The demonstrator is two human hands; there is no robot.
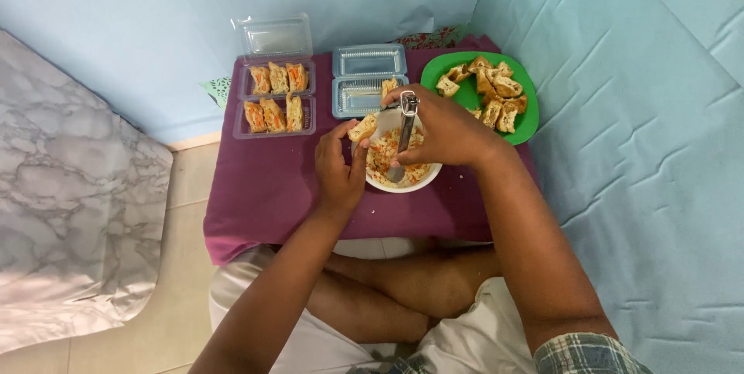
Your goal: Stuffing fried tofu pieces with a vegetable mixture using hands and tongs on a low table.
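Left hand (339, 166) gripping a golden, split-open tofu puff (363, 127), right hand (438, 132) clutching a metal spoon (404, 135) over shredded filling.

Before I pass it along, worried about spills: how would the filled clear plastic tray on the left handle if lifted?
The clear plastic tray looks thin, so it probably flexes. Six stuffed pieces fill it, likely light. Its lid stands open, so tilting could spill them.

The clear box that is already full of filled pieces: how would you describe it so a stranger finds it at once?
On the purple cloth, look at the far left corner. The clear plastic box there holds six filled pieces in two rows, its lid standing open behind. The neighbouring clear box to its right holds only one piece.
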